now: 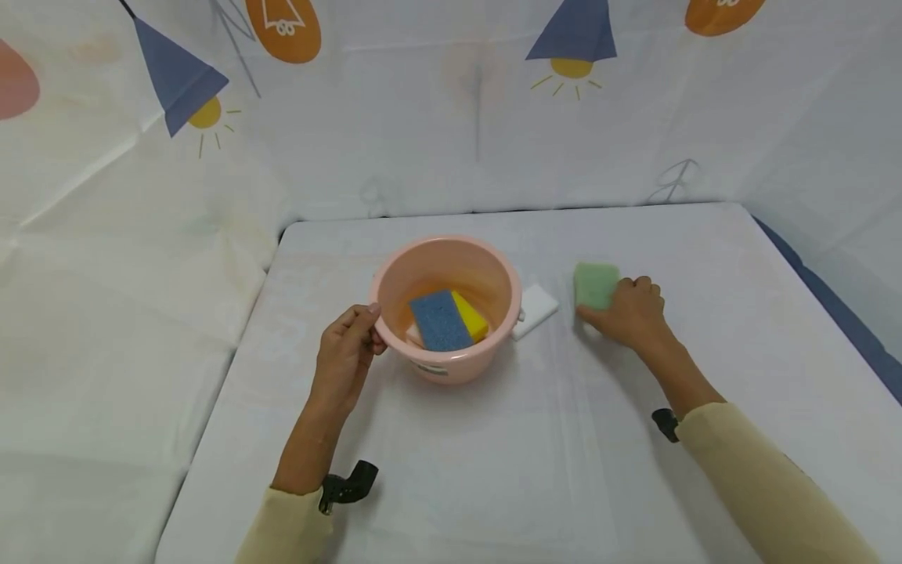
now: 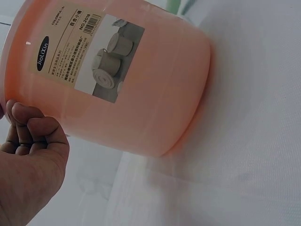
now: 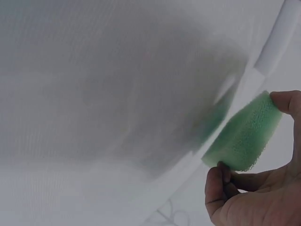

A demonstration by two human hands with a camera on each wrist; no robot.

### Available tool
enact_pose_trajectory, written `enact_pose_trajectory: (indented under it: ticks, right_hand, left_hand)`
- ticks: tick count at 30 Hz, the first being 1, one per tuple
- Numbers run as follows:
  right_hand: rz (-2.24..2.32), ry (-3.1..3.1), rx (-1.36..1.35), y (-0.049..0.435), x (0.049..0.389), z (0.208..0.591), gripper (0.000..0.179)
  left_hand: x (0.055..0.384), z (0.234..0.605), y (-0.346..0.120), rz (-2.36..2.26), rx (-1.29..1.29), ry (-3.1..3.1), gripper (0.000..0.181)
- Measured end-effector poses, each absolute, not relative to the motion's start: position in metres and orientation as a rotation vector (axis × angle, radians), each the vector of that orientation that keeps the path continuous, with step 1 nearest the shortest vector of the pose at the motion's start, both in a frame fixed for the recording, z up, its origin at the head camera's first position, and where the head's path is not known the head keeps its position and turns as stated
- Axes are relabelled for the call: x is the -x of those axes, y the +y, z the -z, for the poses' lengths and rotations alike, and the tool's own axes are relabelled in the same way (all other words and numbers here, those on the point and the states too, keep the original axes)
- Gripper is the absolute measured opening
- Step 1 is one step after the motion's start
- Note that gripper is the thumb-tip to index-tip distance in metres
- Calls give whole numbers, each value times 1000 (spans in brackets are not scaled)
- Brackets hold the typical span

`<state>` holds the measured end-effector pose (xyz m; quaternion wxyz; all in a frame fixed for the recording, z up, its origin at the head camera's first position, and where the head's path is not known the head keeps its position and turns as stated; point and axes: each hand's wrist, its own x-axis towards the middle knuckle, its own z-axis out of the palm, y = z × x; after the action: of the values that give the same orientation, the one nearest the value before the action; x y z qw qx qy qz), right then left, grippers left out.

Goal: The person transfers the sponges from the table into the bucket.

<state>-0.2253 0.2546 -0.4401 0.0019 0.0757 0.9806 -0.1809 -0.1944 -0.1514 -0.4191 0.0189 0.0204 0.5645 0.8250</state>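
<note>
A pink plastic bucket [image 1: 458, 368] stands on the white-covered table. My left hand [image 1: 345, 356] grips its rim on the left side, thumb on top and fingers curled beneath; the left wrist view shows this hand [image 2: 35, 146] beside the bucket's labelled wall [image 2: 160, 70]. Inside the bucket lie a blue sponge [image 1: 441, 321] and a yellow sponge [image 1: 470, 317], with a pale pinkish piece [image 1: 414, 335] partly hidden under them. To the right, my right hand [image 1: 630, 313] pinches a light green sponge [image 1: 595, 285]. In the right wrist view that sponge [image 3: 247, 134] appears held just off the cloth, between thumb and fingers.
A flat white block [image 1: 537, 309] lies on the table against the bucket's right side, partly hidden by it. White printed sheeting [image 1: 423, 141] hangs behind the table's far edge and along its left side. Both wrists wear small black cameras [image 1: 350, 483].
</note>
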Motion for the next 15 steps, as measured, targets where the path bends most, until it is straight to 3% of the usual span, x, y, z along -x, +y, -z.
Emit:
enact_pose_trajectory:
  ticks: [15]
  right_hand:
    - [758, 3155, -202, 263, 207, 402, 83]
  left_hand:
    - [194, 421, -150, -2561, -56, 1758, 27]
